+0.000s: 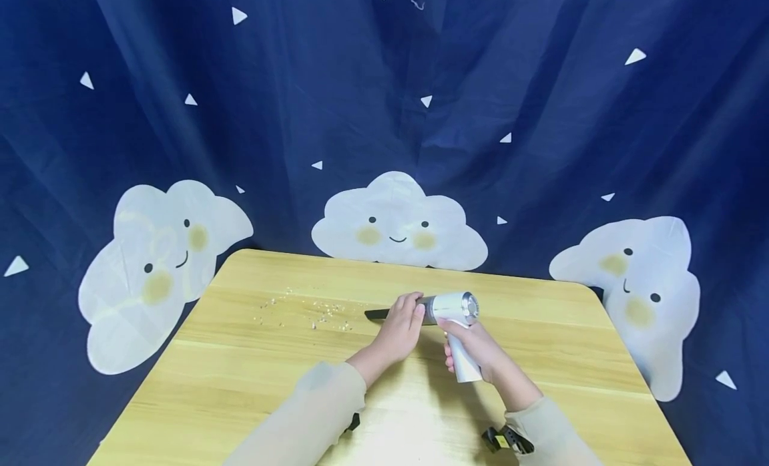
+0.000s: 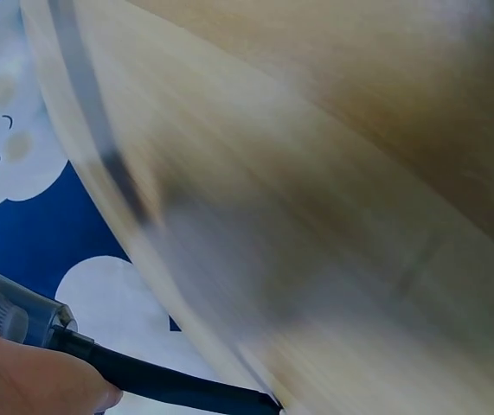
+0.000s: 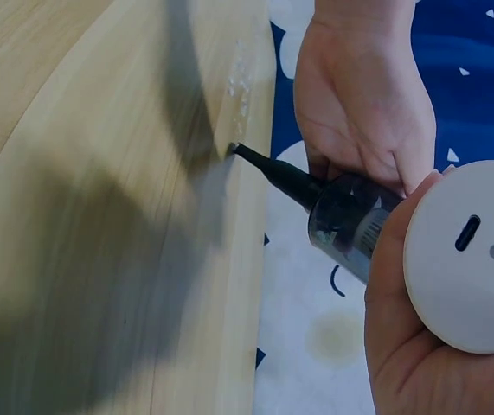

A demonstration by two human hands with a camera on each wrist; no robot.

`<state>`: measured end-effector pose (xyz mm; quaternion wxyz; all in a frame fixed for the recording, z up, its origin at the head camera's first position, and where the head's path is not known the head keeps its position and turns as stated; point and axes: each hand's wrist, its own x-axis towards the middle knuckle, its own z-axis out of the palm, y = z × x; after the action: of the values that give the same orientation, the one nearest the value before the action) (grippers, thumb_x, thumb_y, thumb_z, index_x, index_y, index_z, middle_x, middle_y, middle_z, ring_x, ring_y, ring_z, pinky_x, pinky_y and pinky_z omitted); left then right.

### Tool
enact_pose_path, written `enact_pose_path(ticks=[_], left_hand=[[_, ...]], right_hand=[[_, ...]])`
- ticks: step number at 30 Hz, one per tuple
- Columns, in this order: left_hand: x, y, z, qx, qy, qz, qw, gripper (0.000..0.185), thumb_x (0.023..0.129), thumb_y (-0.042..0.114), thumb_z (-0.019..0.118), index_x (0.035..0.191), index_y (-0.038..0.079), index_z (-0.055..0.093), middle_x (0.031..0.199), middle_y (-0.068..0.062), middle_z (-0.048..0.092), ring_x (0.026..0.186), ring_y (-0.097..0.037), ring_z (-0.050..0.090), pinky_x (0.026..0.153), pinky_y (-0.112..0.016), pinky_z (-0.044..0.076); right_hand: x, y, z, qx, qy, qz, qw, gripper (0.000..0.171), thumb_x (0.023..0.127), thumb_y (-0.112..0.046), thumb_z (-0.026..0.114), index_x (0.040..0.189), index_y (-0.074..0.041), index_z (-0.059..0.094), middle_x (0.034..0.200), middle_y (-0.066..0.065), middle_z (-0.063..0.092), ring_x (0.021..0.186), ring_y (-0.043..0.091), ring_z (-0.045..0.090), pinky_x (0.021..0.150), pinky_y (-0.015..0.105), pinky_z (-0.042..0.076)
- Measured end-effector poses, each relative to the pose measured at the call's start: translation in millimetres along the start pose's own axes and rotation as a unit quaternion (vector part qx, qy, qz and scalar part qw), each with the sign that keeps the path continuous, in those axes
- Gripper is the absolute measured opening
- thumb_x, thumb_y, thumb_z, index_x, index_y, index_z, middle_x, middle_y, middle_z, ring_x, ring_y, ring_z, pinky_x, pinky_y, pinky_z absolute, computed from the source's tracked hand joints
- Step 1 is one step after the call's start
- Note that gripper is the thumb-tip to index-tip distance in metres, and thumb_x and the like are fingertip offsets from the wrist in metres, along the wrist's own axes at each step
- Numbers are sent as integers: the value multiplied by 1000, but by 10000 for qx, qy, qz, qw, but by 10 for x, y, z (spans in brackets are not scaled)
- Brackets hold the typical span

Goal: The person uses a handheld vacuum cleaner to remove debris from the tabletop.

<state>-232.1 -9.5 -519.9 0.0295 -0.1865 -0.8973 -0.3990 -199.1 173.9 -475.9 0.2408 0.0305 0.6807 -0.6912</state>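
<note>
**Handheld vacuum aimed at crumbs on the desk**

The right hand [image 1: 474,349] wraps its fingers round the white handle of a small vacuum [image 1: 453,310]. The left hand [image 1: 401,326] curls its fingers over the clear barrel. The vacuum lies level just above the desk [image 1: 240,386], near its middle, its black nozzle [image 1: 377,314] pointing left toward scattered crumbs [image 1: 312,312].

Your handheld vacuum [image 1: 452,314] sits at the table's [image 1: 252,386] centre, nozzle pointing to 9 o'clock. Your left hand [image 1: 401,327] lies on the nozzle, your right hand [image 1: 474,349] at 5 o'clock on the handle. Crumbs [image 1: 312,312] lie at 9 o'clock.
</note>
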Motion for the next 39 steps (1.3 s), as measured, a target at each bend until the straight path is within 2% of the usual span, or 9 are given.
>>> enact_pose_path(ticks=[5, 12, 23, 33, 39], left_hand=[[5, 35, 10, -11, -68, 18, 10000, 57, 110, 39, 18, 152, 4, 34, 153, -18, 39, 140, -35, 37, 116, -48, 32], [69, -16, 19, 41, -114, 154, 9998, 57, 111, 39, 18, 152, 3, 33, 153, -18, 38, 141, -34, 37, 116, -48, 33], [139, -124, -28, 79, -191, 249, 9995, 57, 110, 41, 15, 153, 7, 33, 152, -15, 39, 141, -32, 38, 117, -46, 32], [144, -167, -85, 81, -290, 66, 9995, 57, 110, 40, 17, 154, 7, 32, 154, -15, 37, 142, -32, 36, 118, -46, 29], [164, -228, -123, 104, -286, 78, 9995, 59, 110, 42, 16, 153, 4, 32, 153, -16, 38, 142, -33, 36, 118, -47, 30]], right_hand=[[-23, 12, -25, 19, 56, 20, 10000, 34, 97, -37, 64, 98, -5, 50, 62, 4, 57, 49, 14, 58, 49, 28, 53], [-7, 7, -11, 38, 118, -27, 9999, 37, 97, -37, 63, 107, -4, 48, 63, 5, 57, 49, 15, 58, 49, 29, 54], [83, 3, 57, 143, 342, -36, 9993, 33, 97, -34, 63, 100, -5, 47, 62, 7, 57, 48, 16, 58, 48, 29, 53], [147, 10, 98, 174, 269, -25, 9995, 33, 97, -35, 63, 97, -5, 49, 61, 5, 58, 48, 15, 58, 48, 29, 53], [193, -1, 145, 212, 262, -18, 9994, 33, 97, -35, 64, 99, -6, 48, 61, 6, 58, 48, 15, 58, 48, 30, 53]])
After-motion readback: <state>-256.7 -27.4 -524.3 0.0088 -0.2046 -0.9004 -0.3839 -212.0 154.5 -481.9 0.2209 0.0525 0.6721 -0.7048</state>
